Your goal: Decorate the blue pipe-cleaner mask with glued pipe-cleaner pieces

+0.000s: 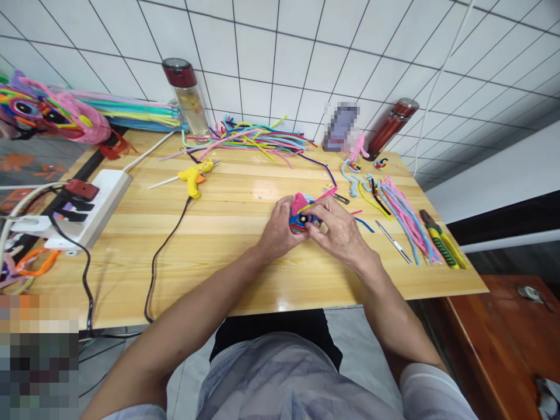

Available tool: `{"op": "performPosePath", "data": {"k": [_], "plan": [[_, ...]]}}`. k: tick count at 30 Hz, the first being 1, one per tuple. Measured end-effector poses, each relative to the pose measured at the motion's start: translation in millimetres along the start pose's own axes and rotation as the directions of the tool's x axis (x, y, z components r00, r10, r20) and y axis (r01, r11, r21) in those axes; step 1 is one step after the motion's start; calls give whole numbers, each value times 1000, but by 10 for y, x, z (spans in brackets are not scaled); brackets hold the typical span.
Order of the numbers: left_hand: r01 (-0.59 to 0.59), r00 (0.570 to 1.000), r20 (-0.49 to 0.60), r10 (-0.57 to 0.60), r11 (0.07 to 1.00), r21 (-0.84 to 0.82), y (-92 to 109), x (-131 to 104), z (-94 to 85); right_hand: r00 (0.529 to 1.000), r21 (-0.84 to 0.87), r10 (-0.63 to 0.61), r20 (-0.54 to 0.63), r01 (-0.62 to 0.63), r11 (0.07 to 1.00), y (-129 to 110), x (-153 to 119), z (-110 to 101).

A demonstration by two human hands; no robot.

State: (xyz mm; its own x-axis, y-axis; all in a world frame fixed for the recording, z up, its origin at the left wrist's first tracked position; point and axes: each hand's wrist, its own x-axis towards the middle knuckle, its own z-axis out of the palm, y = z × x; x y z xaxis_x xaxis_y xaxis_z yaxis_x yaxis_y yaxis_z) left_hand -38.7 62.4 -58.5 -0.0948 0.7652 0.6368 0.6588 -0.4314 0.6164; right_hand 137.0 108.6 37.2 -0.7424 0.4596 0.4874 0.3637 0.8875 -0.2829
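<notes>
Near the middle of the wooden table [236, 233], my left hand [277, 228] is wrapped around the left side of a small pipe-cleaner figure [299, 219]. The figure is blue and red with a dark round eye and pink ear-like pieces on top. My right hand [339, 230] has its fingers pinched at the figure's right side, by a yellow strip and a pink stem. Fingers hide much of the figure. Just right of my right hand lie a short blue pipe cleaner [364, 225] and, behind it, dark-handled tweezers or scissors I cannot tell apart.
A yellow glue gun [192, 177] with its cord lies left, near a white power strip [98, 210]. Loose pipe cleaners [258, 140] and a glass bottle [188, 102] stand behind. At right are a craft knife [394, 241], pink pipe cleaners [409, 216], pliers [443, 240] and a red flask [391, 127].
</notes>
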Motion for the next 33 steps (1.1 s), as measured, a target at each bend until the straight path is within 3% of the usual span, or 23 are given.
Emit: {"op": "performPosePath", "data": {"k": [12, 22, 33], "plan": [[19, 1000, 12, -18, 1000, -9, 5, -1, -4, 1000, -52, 16, -18, -17, 999, 3, 10, 55], [15, 1000, 5, -15, 999, -41, 17, 7, -15, 999, 11, 28, -33, -28, 1000, 2, -31, -11], [-18, 1000, -1, 18, 999, -41, -1, 1, 5, 999, -66, 8, 45, -5, 998, 7, -4, 14]]}}
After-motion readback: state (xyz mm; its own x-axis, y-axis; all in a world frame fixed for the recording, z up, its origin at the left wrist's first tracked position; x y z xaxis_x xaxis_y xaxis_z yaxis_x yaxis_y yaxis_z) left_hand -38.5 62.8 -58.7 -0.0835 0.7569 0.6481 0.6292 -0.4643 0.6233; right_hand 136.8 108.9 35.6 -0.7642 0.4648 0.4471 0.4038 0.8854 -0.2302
